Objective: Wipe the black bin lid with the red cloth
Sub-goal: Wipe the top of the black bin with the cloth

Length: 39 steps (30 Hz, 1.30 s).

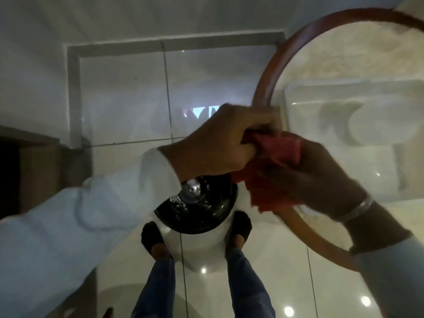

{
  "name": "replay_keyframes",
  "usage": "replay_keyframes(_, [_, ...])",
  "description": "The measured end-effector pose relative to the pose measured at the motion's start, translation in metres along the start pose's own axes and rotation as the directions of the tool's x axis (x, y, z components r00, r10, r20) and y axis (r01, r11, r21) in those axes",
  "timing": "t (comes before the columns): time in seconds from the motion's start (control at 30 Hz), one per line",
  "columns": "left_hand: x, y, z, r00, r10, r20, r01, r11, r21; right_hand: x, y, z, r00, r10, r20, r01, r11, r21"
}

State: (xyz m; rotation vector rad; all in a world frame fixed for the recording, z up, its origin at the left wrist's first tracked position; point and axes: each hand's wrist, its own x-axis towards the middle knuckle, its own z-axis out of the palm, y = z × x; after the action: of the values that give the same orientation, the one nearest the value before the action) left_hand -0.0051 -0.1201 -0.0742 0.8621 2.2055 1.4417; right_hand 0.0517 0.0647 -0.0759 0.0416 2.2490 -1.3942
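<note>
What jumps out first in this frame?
Both hands meet mid-frame on the red cloth: the left hand pinches its upper edge, the right hand holds it from the right. Just below, the glossy black bin lid sits between the person's feet, not touched by the cloth. A round wood-rimmed table fills the right side.

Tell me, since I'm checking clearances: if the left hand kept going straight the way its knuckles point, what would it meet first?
Probably the red cloth it already grips, then the right hand holding it just beyond. The left hand points rightward; depth is unclear.
</note>
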Motion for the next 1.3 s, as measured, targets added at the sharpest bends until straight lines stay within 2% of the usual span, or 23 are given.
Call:
replay_keyframes(0.1, [-0.074, -0.049, -0.003, 0.985, -0.088, -0.149, 0.107, 0.986, 0.125, 0.014, 0.012, 0.068, 0.996, -0.085, -0.037, 0.081, 0.993, -0.083])
replay_keyframes(0.2, [-0.152, -0.113, 0.011, 0.907, -0.298, -0.297, 0.353, 0.923, 0.153, 0.035, 0.042, 0.119, 0.996, 0.005, -0.086, -0.013, 0.996, -0.092])
replay_keyframes(0.27, [-0.198, -0.160, 0.024, 0.835, -0.455, -0.310, 0.514, 0.846, 0.142, 0.053, 0.067, 0.143, 0.985, 0.031, -0.171, -0.062, 0.981, -0.183])
replay_keyframes(0.33, [-0.233, -0.203, 0.040, 0.784, -0.563, -0.263, 0.610, 0.777, 0.155, 0.070, 0.086, 0.162, 0.966, 0.011, -0.260, -0.082, 0.961, -0.264])
replay_keyframes(0.43, [-0.257, -0.248, 0.069, 0.818, -0.553, -0.156, 0.575, 0.788, 0.222, 0.097, 0.103, 0.195, 0.932, -0.109, -0.345, -0.006, 0.948, -0.317])
replay_keyframes(0.5, [-0.256, -0.267, 0.087, 0.850, -0.514, -0.115, 0.524, 0.801, 0.289, 0.111, 0.113, 0.219, 0.945, -0.170, -0.281, 0.064, 0.935, -0.350])
replay_keyframes(0.63, [-0.248, -0.295, 0.098, 0.882, -0.451, -0.135, 0.468, 0.807, 0.361, 0.116, 0.139, 0.266, 0.988, -0.114, -0.102, 0.040, 0.836, -0.548])
replay_keyframes(0.7, [-0.248, -0.304, 0.099, 0.899, -0.416, -0.140, 0.437, 0.817, 0.376, 0.115, 0.146, 0.277, 0.985, -0.136, -0.104, 0.049, 0.806, -0.590])
replay_keyframes(0.93, [-0.250, -0.314, 0.100, 0.925, -0.354, -0.139, 0.380, 0.847, 0.371, 0.119, 0.145, 0.299, 0.951, -0.232, -0.204, 0.092, 0.842, -0.531])
replay_keyframes(1.0, [-0.250, -0.315, 0.099, 0.925, -0.351, -0.143, 0.379, 0.853, 0.359, 0.114, 0.147, 0.306, 0.947, -0.269, -0.174, 0.132, 0.822, -0.554])
replay_keyframes(1.1, [-0.249, -0.312, 0.098, 0.927, -0.348, -0.142, 0.375, 0.852, 0.365, 0.101, 0.157, 0.309, 0.946, -0.321, -0.036, 0.217, 0.713, -0.666])
replay_keyframes(1.2, [-0.250, -0.308, 0.094, 0.919, -0.371, -0.136, 0.392, 0.819, 0.419, 0.090, 0.165, 0.291, 0.956, -0.289, 0.042, 0.228, 0.650, -0.725])
replay_keyframes(1.3, [-0.250, -0.304, 0.092, 0.918, -0.371, -0.140, 0.390, 0.779, 0.491, 0.090, 0.161, 0.280, 0.981, -0.192, -0.017, 0.116, 0.660, -0.743])
